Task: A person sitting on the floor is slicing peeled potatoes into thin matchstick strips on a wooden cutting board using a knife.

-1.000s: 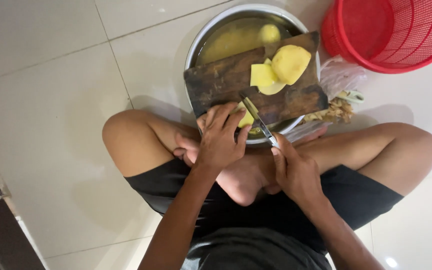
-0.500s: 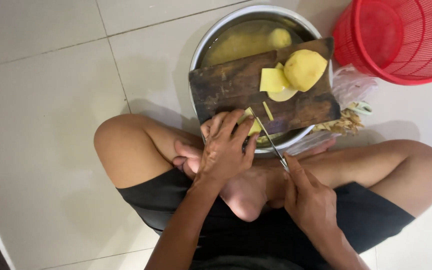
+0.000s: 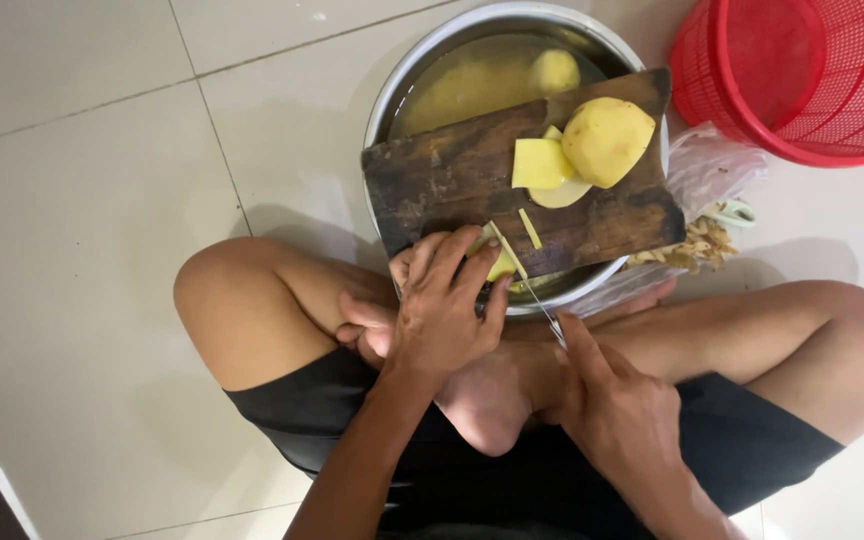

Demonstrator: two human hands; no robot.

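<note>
Since a second ago the left hand has slid its fingers nearer the board's edge, clamped on a yellow potato piece. The right hand, fingers closed around a thin knife, slices it on the dark wooden cutting board; one stick lies cut, a potato half and slabs are left.

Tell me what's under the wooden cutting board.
The cutting board lies across a metal bowl of yellowish water with one peeled potato showing behind it. Whatever sits in the bowl directly beneath the board is covered.

single head view looks steeply down, close over the lap; wooden cutting board sits upper centre
</note>
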